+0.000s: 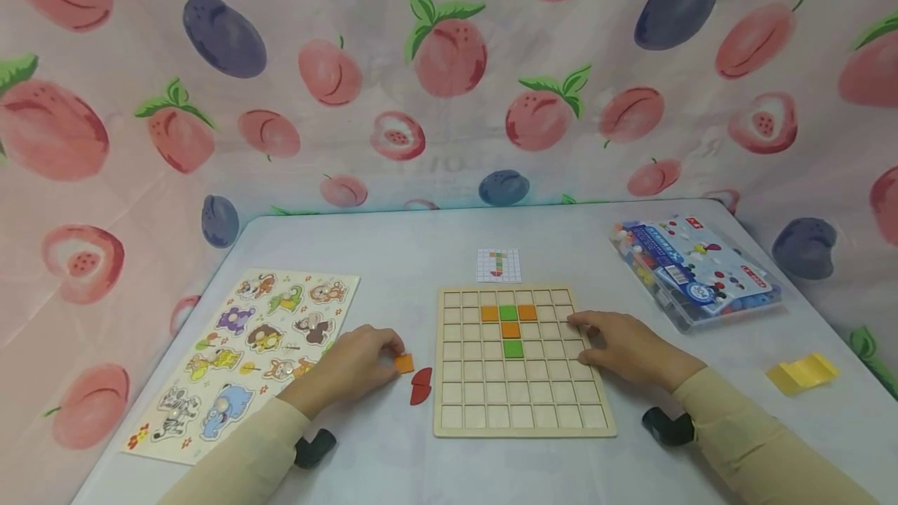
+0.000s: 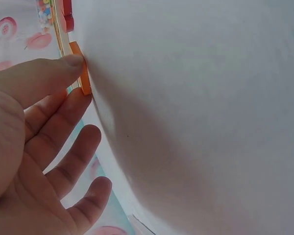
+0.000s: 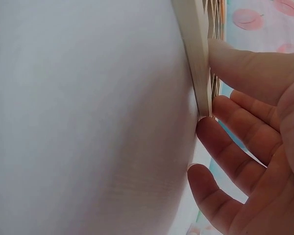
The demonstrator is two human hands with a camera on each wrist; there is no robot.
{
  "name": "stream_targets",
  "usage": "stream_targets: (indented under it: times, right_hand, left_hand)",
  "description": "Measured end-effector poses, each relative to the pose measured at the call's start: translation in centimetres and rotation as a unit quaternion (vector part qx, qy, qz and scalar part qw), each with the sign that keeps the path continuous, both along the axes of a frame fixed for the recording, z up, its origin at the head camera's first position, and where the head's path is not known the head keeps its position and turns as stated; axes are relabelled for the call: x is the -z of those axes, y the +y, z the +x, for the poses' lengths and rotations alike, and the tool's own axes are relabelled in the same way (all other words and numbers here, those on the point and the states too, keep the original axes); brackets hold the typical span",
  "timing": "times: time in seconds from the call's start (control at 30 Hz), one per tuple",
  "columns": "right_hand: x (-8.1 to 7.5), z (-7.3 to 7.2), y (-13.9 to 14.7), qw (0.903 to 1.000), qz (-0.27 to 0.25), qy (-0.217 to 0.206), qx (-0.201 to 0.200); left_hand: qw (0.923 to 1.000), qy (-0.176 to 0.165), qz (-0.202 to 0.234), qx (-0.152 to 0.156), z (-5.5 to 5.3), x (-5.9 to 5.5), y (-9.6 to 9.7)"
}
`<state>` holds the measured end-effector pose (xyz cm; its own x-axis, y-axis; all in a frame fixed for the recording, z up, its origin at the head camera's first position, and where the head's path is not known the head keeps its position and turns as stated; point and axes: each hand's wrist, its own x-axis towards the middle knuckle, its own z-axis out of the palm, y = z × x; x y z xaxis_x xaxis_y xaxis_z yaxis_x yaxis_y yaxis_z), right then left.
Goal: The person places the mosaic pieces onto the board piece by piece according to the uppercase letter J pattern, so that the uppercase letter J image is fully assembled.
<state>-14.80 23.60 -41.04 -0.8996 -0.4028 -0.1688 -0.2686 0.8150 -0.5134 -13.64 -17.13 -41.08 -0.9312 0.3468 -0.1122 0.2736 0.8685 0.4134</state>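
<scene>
My left hand (image 1: 356,365) pinches an orange square tile (image 1: 404,364) between thumb and fingers, low over the white table. In the left wrist view the tile (image 2: 83,68) stands on edge between thumb and fingertips. Two red curved pieces (image 1: 421,386) lie just right of it. The wooden grid board (image 1: 491,436) bears orange and green tiles: orange, green (image 1: 508,313), orange in a row, with orange and green below. My right hand (image 1: 627,345) rests on the board's right edge, its fingers loosely bent; the right wrist view shows the thumb on the board's rim (image 3: 193,54).
Behind the board lies a small grid card (image 1: 499,265) with a coloured figure. An animal picture board (image 1: 245,357) is at the left. A clear case (image 1: 698,271) of colourful pieces stands back right, with a folded yellow piece (image 1: 803,374) nearer me.
</scene>
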Motion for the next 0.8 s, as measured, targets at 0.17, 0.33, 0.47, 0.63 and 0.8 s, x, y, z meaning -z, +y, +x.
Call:
stream_targets:
  times: [0.17,0.33,0.47,0.63,0.8]
  right_hand:
    - [0.1,-0.1,0.0,1.0000,0.000,-0.002,0.001]
    - [0.1,-0.1,0.1,1.0000,-0.003,-0.002,0.000]
    - [0.1,-0.1,0.1,1.0000,-0.004,0.001,-0.003]
    - [0.1,-0.1,0.1,1.0000,-0.002,0.001,-0.001]
    - [0.2,-0.1,0.1,1.0000,0.000,0.002,-0.002]
  left_hand:
    - [1.0000,-0.008,0.004,-0.001,-0.2,-0.2,0.0]
    - [0.9999,-0.008,0.005,-0.004,-0.4,-0.4,0.0]
    - [0.9999,-0.007,0.011,-0.010,-0.5,-0.7,0.1]
    - [0.9999,0.002,0.015,-0.003,-0.6,-1.0,0.5]
    - [0.9998,-0.002,0.018,0.000,-0.5,-1.1,1.0]
